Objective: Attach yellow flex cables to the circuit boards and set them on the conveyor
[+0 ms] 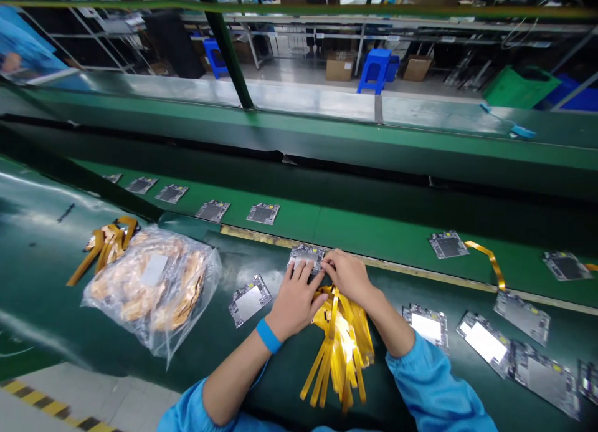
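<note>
My left hand [295, 298] lies with its fingers stretched over a small metal-shielded circuit board [306, 255] at the far edge of the dark green bench. My right hand [348, 275] meets it from the right, fingers pressed together on the board's right side; what they pinch is hidden. Under both wrists lies a loose bundle of yellow flat ribbon cables [339, 351]. Another board [249, 300] rests just left of my left hand. A blue band circles my left wrist.
A clear bag of orange cables [154, 282] and loose yellow strips [106, 242] lie at left. Several boards [486, 338] sit at right. The green conveyor belt [355, 226] carries more boards, one with a yellow cable [490, 260]. Blue stools and boxes stand beyond.
</note>
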A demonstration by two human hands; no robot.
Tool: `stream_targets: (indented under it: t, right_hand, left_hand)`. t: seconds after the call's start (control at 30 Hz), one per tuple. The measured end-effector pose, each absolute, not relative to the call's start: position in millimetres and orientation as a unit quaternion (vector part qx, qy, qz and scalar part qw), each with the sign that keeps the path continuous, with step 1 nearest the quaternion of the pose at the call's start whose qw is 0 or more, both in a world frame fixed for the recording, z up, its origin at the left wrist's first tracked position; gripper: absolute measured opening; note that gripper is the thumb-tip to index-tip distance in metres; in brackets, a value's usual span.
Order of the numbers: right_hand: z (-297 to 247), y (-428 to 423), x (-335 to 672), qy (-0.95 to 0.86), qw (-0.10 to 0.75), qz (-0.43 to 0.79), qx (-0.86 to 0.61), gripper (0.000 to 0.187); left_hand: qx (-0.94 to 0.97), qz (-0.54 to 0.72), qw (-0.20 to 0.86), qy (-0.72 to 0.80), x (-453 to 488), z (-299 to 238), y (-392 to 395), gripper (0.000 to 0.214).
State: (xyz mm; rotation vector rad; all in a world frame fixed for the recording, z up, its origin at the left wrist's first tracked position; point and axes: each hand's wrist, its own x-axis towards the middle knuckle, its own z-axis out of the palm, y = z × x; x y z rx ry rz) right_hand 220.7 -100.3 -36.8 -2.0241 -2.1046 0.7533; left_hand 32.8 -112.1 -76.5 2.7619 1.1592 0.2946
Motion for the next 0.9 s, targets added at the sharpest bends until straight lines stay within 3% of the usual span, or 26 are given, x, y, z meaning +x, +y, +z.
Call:
stream_targets:
  t: [0.43,0.6,0.77,0.9]
  right_hand:
    - [-35.2,-101.6,226.9,-0.697,0.075,0.265,-0.662,0.019]
    - [-20.9,-102.1,239.2,-0.676,0.128,0.281,-0.669,0.022]
    - [7.2,-108.6,254.5,-0.653,0.197,0.279,-0.676,0.021]
    - [26.6,-116.1,261.4,-0.642,0.249,0.293,-0.663,0.017]
  left_hand:
    - [0.929,0.097,0.044,0.354,20.2,-71.2,-103.3,0.043]
    - [0.947,0.11,0.026,0.299,8.0,-65.4,-69.7,0.046]
    - [0.981,0.039,0.004,0.193,4.8,-53.3,-24.9,0.066]
    - [0.989,-0.007,0.022,0.149,12.0,-43.3,-2.4,0.067]
